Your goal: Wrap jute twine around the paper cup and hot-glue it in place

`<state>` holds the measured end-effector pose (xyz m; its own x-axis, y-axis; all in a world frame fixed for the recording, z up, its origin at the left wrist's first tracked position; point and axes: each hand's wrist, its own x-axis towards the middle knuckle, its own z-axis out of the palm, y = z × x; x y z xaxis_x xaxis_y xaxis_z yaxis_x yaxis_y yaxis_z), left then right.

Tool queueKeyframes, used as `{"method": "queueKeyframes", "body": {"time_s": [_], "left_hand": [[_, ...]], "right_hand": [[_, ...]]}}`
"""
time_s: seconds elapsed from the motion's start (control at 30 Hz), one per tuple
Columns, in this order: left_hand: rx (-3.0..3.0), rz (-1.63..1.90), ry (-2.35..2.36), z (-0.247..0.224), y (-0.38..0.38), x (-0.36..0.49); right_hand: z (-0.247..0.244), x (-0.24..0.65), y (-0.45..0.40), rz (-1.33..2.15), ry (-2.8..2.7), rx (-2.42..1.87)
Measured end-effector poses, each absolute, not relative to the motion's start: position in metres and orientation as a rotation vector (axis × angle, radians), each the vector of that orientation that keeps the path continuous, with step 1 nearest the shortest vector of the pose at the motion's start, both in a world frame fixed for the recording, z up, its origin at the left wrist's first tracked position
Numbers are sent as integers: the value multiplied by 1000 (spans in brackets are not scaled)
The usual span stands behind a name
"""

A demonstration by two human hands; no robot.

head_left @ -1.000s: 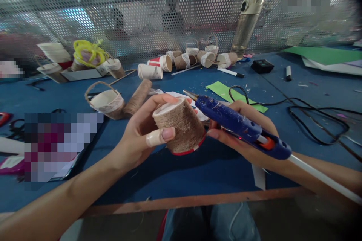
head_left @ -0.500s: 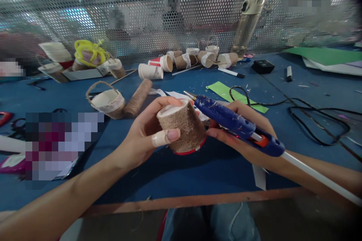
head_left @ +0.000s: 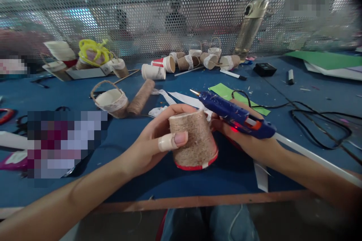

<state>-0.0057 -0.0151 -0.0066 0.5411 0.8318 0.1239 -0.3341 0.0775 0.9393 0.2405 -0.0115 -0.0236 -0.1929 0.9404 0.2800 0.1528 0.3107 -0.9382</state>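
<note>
A paper cup wrapped in brown twine (head_left: 195, 139), its red rim at the bottom, is gripped by my left hand (head_left: 158, 135), whose thumb wears a pale bandage. My right hand (head_left: 243, 139) holds a blue glue gun (head_left: 229, 111) with a white glue stick out of its rear. The gun's metal tip points left, above and behind the cup and apart from it. Some right-hand fingers are hidden behind the gun, close to the cup's right side. A lace-trimmed twine basket (head_left: 111, 101) and a twine roll (head_left: 141, 98) lie to the left.
Small twine baskets (head_left: 209, 60) and stacked paper cups (head_left: 154, 72) lie along the back. A bottle (head_left: 250, 30) leans by the mesh. Black cable (head_left: 311, 145) loops at right; green paper (head_left: 222, 90) and white lace (head_left: 166, 96) lie behind the hands.
The cup has turned more upright and shifted slightly right and down in my left hand, hiding its top opening. The glue gun now lies more level, its tip farther from the cup.
</note>
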Motion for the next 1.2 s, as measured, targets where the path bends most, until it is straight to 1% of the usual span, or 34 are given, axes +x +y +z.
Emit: {"method": "queueKeyframes", "body": {"time_s": [0.17, 0.27, 0.4, 0.63, 0.83, 0.97, 1.1, 1.2], "left_hand": [[1176, 885, 453, -8, -19, -4], [1175, 841, 438, -4, -24, -4], [1182, 721, 392, -1, -33, -3], [1188, 636, 326, -7, -41, -2], [1260, 596, 262, -18, -36, 5], [1328, 527, 215, -19, -38, 11], [1360, 468, 206, -12, -41, 11], [1328, 422, 241, -2, -41, 7]], "right_hand": [[-21, 237, -12, 1314, -1474, -865], [-16, 234, -11, 1422, -1436, -851], [-14, 235, -9, 1477, -1431, -899], [-15, 239, -10, 1543, -1573, -832], [-5, 235, -7, 1591, -1612, -812], [-3, 234, -4, 1748, -1659, -704], [-11, 235, -2, 1950, -1472, -522], [-14, 237, 1, 1991, -1296, -476]]}}
